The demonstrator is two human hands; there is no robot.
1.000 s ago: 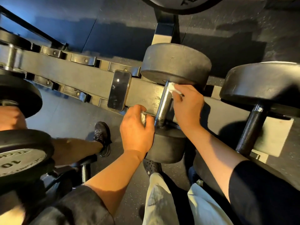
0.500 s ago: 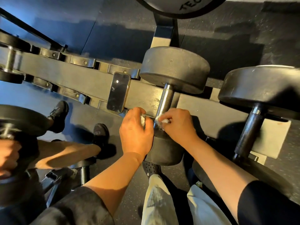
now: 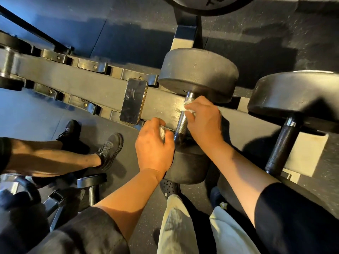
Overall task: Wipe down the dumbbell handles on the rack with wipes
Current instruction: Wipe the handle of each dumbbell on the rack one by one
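Observation:
A black dumbbell (image 3: 199, 70) lies across the rack (image 3: 77, 83), its chrome handle (image 3: 182, 123) running toward me. My right hand (image 3: 204, 118) holds a white wipe (image 3: 189, 107) curled round the upper part of that handle. To the left of the handle's lower end, my left hand (image 3: 155, 145) grips a second crumpled wipe (image 3: 162, 132) and rests at the rack's edge. The dumbbell's near head (image 3: 187, 167) sits below both wrists.
A phone (image 3: 134, 101) lies face up on the rack beam left of my hands. A bigger dumbbell with a black handle (image 3: 280, 145) sits to the right. Another person's legs and shoes (image 3: 110, 151) stand at the left, with small dumbbells (image 3: 91, 182) low on the floor side.
My right hand slid down the chrome handle with the wipe and has now come back up it. The left hand stayed put. The other person at the left shifted their feet.

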